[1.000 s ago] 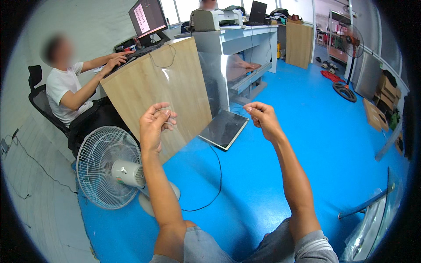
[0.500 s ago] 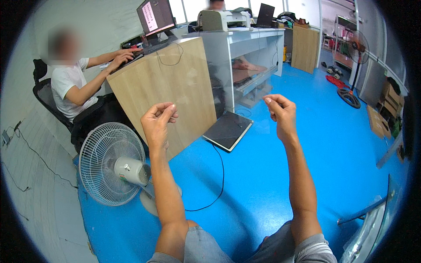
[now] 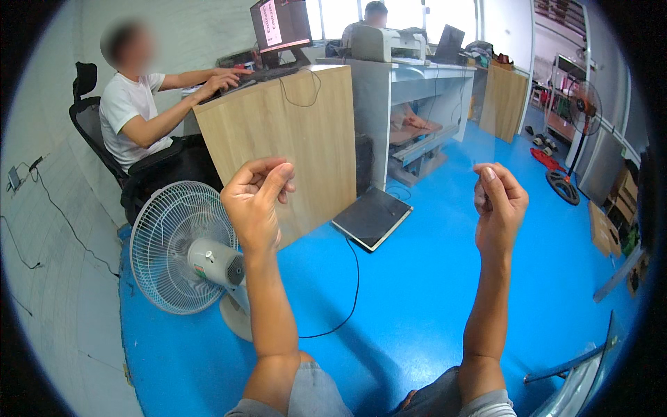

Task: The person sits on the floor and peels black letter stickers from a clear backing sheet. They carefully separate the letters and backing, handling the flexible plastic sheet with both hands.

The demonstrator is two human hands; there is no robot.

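My left hand (image 3: 257, 201) is raised in front of the wooden desk side, thumb and fingertips pinched together. My right hand (image 3: 501, 198) is held up at about the same height over the blue floor, also pinching. Between and above them spreads a thin, see-through plastic sheet (image 3: 451, 163), seen only as a faint haze with pale glints. Each hand grips it near a lower corner. Whether it is a single film or a flat bag I cannot tell.
A white floor fan (image 3: 184, 247) stands beside my left forearm. Beyond are a wooden desk (image 3: 292, 139) with a seated person (image 3: 142, 104) typing, and a black flat panel (image 3: 373, 217) on the floor with a cable. A glass-like panel (image 3: 590, 375) leans at lower right.
My right hand has moved right, away from my left hand, so the plastic sheet is spread wider. The view has shifted slightly, and the seated person keeps both hands at the keyboard.
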